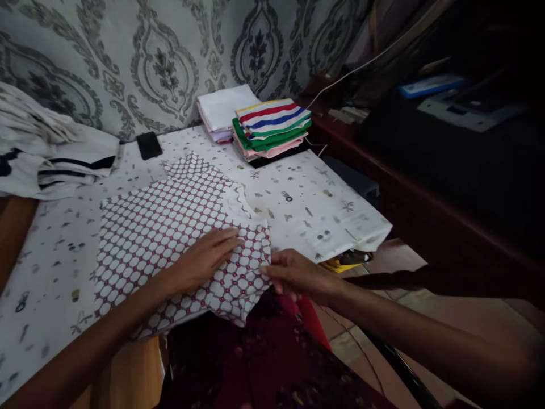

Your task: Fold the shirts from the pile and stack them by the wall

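Observation:
A white shirt with a red and grey lattice pattern (157, 227) lies spread on a table covered with a white printed cloth (298, 193). Its neckline faces right, and its lower edge hangs over the near table edge. My left hand (204, 258) rests flat on the shirt, fingers stretched toward the right. At the shirt's right edge, my right hand (298, 272) pinches the fabric between thumb and fingers.
Folded clothes, striped (275, 118) and white (230, 105), are stacked at the back. A black phone-like object (149, 145) lies back left, near heaped white garments (55, 147). A dark desk (447, 165) stands right, with a white cable (361, 67) above it.

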Available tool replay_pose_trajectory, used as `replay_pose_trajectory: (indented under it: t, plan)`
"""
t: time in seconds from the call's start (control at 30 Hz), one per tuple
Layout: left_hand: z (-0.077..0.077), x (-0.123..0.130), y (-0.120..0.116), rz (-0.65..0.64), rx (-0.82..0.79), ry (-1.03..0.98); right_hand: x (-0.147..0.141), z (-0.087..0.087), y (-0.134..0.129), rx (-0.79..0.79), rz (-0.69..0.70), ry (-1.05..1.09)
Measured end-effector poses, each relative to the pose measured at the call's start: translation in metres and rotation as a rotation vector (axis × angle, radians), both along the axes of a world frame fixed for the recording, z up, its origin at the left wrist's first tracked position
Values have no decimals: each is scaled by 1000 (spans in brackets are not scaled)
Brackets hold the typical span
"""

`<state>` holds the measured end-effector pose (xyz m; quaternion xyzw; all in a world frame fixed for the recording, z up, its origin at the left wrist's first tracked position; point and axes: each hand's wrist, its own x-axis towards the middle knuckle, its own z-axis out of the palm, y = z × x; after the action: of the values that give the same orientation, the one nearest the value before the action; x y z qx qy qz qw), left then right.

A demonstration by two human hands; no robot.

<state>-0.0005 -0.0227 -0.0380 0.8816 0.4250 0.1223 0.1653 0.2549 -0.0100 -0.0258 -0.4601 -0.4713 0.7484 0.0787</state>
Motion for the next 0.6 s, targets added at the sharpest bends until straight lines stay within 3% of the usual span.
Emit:
replay_pose_trajectory:
  t: [0.07, 0.2, 0.3, 0.4, 0.5, 0.6]
  plan:
    - [-9, 11, 6, -77, 42, 14, 0, -1, -11, -41, 59, 4]
    - [-19, 16, 7, -101, 92, 73, 1, -6, -30, -66, 77, 64]
    - [-18, 18, 3, -92, 97, 125, 6, -14, -39, -8, 108, 97]
    - [-13, 22, -3, -83, 99, 167, 18, -16, -39, 100, 261, -11]
    - [-10, 23, -5, -97, 103, 169, 27, 0, -21, 343, 495, -183]
    - [-8, 19, 0, -96, 98, 140, 14, 32, 12, 556, 531, -104]
